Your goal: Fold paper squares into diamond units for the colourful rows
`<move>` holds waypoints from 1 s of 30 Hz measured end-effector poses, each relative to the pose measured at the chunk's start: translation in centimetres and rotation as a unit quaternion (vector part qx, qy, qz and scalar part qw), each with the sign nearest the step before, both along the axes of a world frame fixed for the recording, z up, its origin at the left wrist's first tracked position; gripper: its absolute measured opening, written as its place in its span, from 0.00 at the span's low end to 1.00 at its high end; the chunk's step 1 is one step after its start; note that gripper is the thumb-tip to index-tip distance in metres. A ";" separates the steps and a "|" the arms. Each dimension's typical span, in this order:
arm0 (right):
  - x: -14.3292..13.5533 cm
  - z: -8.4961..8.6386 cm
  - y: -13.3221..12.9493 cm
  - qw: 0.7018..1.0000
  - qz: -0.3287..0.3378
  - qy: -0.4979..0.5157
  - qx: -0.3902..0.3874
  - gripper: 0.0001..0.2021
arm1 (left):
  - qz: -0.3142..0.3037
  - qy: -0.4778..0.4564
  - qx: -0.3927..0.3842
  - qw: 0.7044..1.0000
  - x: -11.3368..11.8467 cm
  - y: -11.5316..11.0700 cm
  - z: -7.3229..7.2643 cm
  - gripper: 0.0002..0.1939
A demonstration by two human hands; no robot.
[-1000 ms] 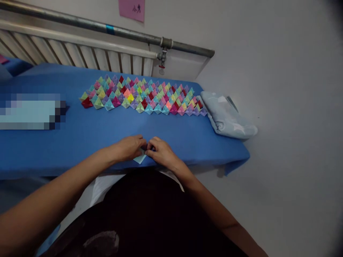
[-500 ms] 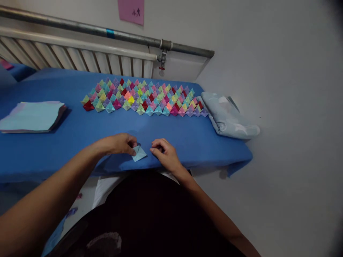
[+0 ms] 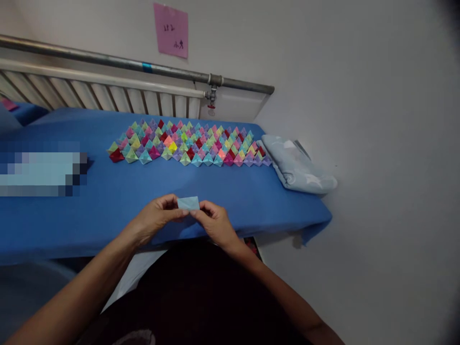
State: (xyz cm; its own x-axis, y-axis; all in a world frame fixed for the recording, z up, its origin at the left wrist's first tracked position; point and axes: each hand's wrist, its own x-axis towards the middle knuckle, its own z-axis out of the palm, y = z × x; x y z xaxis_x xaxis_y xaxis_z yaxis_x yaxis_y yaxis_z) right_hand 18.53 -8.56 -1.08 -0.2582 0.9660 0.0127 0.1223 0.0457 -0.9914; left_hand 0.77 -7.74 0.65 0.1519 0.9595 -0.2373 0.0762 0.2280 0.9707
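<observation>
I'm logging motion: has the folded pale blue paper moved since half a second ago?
Yes: judged against the red-handled valve, the folded pale blue paper has shifted upward in the view, nearer to it.

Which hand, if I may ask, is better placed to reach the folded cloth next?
The right hand, probably: it is nearer the folded cloth than the left hand, though both hold the blue paper.

A near-black top with a faint reddish-brown cast covers the person, its cloth looking plain and smooth over a broad, rounded front. Low on that top, toward its left side, I can make out a curved, pale print, too dim to read. To either side of the top, left forearm and right forearm show bare.
</observation>
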 end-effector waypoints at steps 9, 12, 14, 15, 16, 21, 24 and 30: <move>1.5 -1.1 1.5 0.930 0.013 -0.233 0.283 0.08 | -0.164 0.318 0.295 0.886 -1.6 1.5 0.9 0.10; 2.1 -1.5 2.1 0.865 0.016 -0.335 0.373 0.11 | -0.122 0.419 0.479 0.762 -0.8 1.0 -0.7 0.12; 2.3 -1.9 2.2 0.827 0.023 -0.387 0.407 0.12 | -0.096 0.461 0.545 0.694 -0.3 0.3 -2.0 0.14; 2.4 -2.1 2.1 0.812 0.029 -0.406 0.418 0.12 | -0.089 0.472 0.564 0.672 -0.1 -0.1 -2.7 0.13; 2.5 -2.3 1.8 0.800 0.035 -0.420 0.426 0.12 | -0.085 0.478 0.577 0.657 0.0 -0.5 -3.2 0.13; 2.7 -3.3 0.2 0.784 0.071 -0.450 0.422 0.12 | -0.101 0.477 0.559 0.670 -0.3 -2.5 -4.7 0.11; 3.0 -3.3 -0.3 0.795 0.092 -0.447 0.400 0.16 | -0.096 0.473 0.533 0.695 -0.5 -3.2 -4.8 0.12; 3.6 -3.1 -0.3 0.803 0.108 -0.443 0.384 0.18 | -0.108 0.474 0.497 0.719 -0.5 -3.1 -4.8 0.16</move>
